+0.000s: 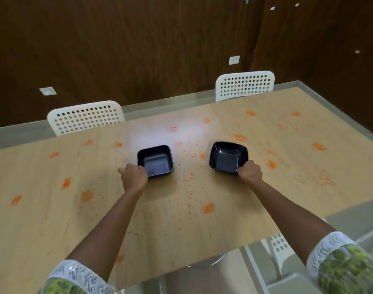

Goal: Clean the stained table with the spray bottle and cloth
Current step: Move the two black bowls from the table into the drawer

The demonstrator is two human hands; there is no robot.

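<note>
Head view: each hand's fingers, left hand [133,177] and right hand [250,172], clenched round glossy square black bowls [155,161] on orange-smeared wooden table [54,219]

Black bowls [155,161], orange-stained tan table [54,219]

No readable text, label, brand, number or sign anywhere in view.
</note>
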